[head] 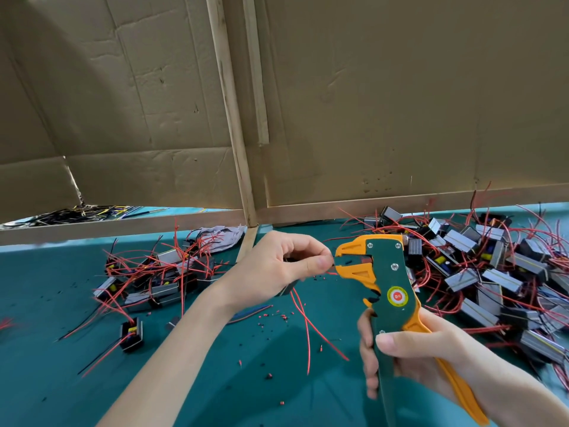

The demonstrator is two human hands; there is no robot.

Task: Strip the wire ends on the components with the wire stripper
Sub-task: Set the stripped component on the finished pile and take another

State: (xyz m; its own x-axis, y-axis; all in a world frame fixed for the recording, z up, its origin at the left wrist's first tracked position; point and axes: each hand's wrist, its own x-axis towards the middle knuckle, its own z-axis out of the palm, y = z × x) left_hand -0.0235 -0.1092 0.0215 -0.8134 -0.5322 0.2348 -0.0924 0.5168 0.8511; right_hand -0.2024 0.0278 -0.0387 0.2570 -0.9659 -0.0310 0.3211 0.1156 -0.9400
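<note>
Right hand grip wraps wire stripper | left hand grip pinches, we believe, a wire at its jaws

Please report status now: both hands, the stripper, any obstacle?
Left hand pinches wire at stripper head. Right hand grips stripper handles. Nothing blocks; insulation scraps on mat.

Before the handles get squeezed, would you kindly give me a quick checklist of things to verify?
1. Right hand grips the wire stripper handles: ok.
2. Left hand pinches the wire end at the stripper's mouth: ok.
3. Wire end seated between the blades: cannot tell, too small.
4. Left fingertips clear of the mouth: not ok, nearly touching.
5. Dangling red wires clear of the mouth: ok.
</note>
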